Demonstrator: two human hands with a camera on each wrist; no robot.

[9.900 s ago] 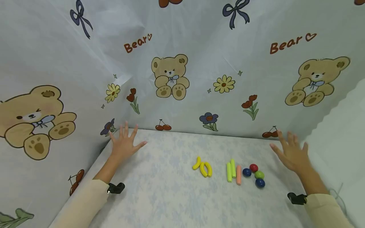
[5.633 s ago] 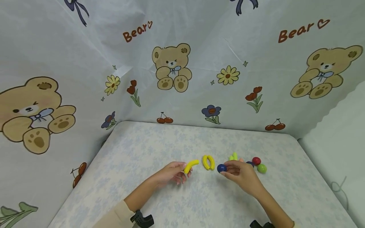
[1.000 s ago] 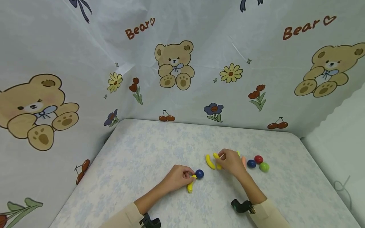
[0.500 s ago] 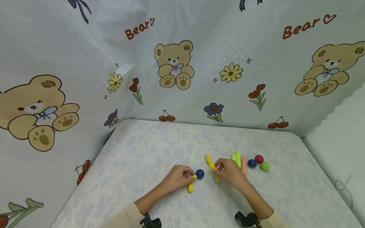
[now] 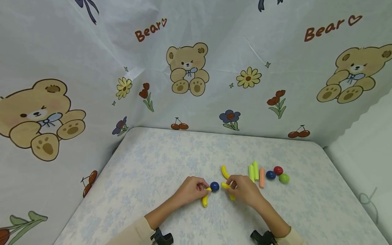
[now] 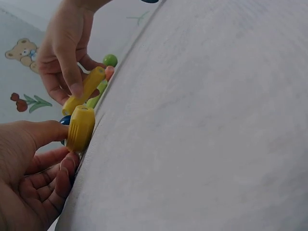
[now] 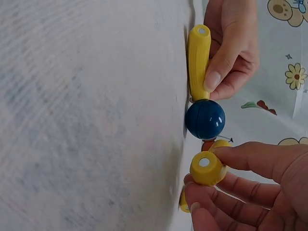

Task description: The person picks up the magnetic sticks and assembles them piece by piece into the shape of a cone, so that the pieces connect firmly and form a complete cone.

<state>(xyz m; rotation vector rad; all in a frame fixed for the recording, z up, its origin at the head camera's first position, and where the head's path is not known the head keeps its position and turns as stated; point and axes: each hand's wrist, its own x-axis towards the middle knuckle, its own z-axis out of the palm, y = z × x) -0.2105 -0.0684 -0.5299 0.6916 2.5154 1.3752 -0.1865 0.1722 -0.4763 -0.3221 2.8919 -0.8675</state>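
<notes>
Thumb and fingers of my left hand (image 5: 190, 191) pinch a curved yellow rod (image 5: 205, 201) near its far end, low over the table. A glossy blue ball (image 5: 214, 186) sits against that end; the right wrist view shows the ball (image 7: 205, 119) meeting the rod (image 7: 198, 57). My right hand (image 5: 245, 189) pinches a second curved yellow rod (image 5: 225, 185), just right of the ball with a small gap between. A silver disc shows at this rod's end (image 7: 205, 163) in the right wrist view. The third curved yellow rod (image 5: 225, 171) lies behind my right fingers, partly hidden.
Two straight lime-green rods (image 5: 255, 171) and an orange one (image 5: 261, 177) lie right of my right hand. Beyond them sit another blue ball (image 5: 271, 175), a red ball (image 5: 278, 170) and a green ball (image 5: 284, 178). A bear-printed curtain (image 5: 214, 109) hangs behind the table (image 5: 159, 153).
My right hand has brought its curved yellow rod away from the third one, toward the person and leftward to near the blue ball. The left hand stays put with its rod.
</notes>
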